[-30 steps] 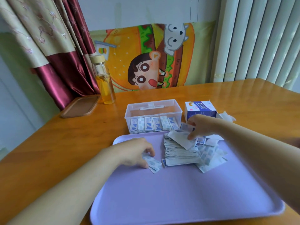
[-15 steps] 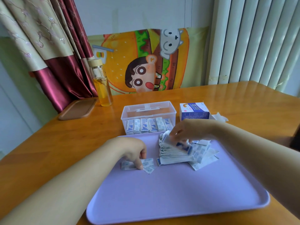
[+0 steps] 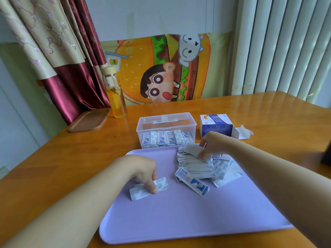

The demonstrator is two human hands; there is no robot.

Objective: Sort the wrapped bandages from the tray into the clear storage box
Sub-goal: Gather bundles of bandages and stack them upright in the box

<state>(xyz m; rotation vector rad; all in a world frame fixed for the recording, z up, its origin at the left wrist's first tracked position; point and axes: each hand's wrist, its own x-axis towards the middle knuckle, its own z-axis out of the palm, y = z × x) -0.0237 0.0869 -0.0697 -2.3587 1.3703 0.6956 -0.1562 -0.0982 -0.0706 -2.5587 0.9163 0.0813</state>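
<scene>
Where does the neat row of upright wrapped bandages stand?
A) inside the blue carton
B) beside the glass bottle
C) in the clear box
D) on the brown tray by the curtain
C: the row of bandages stands upright against the front wall of the clear box, just behind the purple tray.

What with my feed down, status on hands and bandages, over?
Left hand pinches loose bandage on tray. Right hand grips top bandage over pile. Clear box open, one row inside. Nothing blocking it.
</scene>
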